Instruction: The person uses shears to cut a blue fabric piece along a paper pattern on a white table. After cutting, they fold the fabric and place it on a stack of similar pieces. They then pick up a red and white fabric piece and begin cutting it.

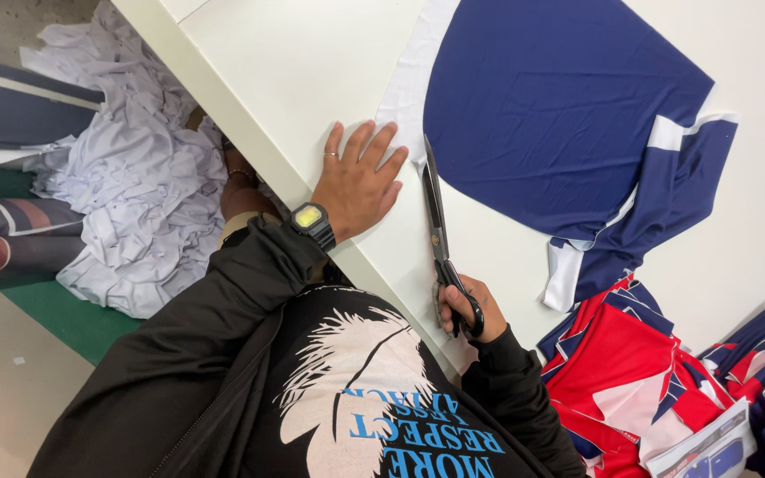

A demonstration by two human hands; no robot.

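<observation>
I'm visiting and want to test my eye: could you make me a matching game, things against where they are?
Things:
1. scissors
2. watch
3. blue fabric
4. white scraps

Places:
A. on the left wrist
B. piled on the floor beside the table
C. in the right hand
D. spread flat on the table

Pairs: 1-C, 2-A, 3-D, 4-B

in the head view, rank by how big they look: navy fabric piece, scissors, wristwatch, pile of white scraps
1. navy fabric piece
2. pile of white scraps, though it lies lower, farther from the camera, so this is unsure
3. scissors in the right hand
4. wristwatch
</observation>
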